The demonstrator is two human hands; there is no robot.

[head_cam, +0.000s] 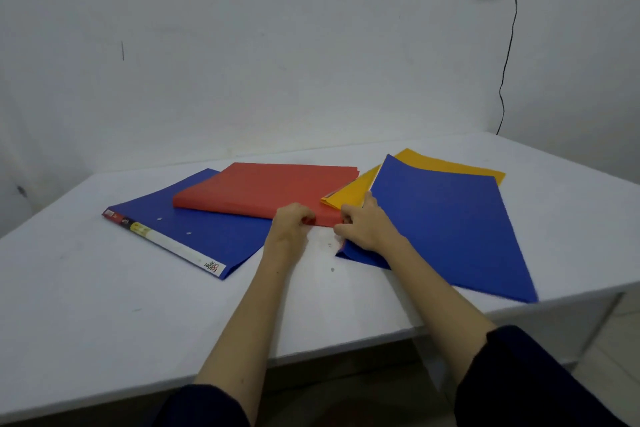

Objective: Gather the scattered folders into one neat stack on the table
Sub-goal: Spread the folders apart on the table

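Both hands meet at the near corner of the red folder (266, 189), which I take as the landmark. My reading is that the left hand (290, 225) has its fingers curled narrowly onto that corner's edge, and the right hand (363, 224) sits just right of it, fingers bent against the same corner and the left edge of the right-hand blue folder (446, 229); whether either hand has a firm pinch yet I cannot tell.

Four folders lie scattered on the white table (104, 305). Left of the red folder and partly under it is a blue folder with a label strip (194, 236) along its spine and two small rivets. Right of the red one, a yellow folder (349, 192) peeks out beneath the other blue folder, whose near corner hangs past the table edge.

No stack exists yet, so this looks like the first gathering step, taking hold of the red folder. Next it likely wants lifting or sliding onto a neighbour and squaring the edges.

All the covers look like thin, matte card or plastic, flat and rectangular; the red one seems thicker, perhaps full of paper. A black cable (507, 55) runs down the wall behind
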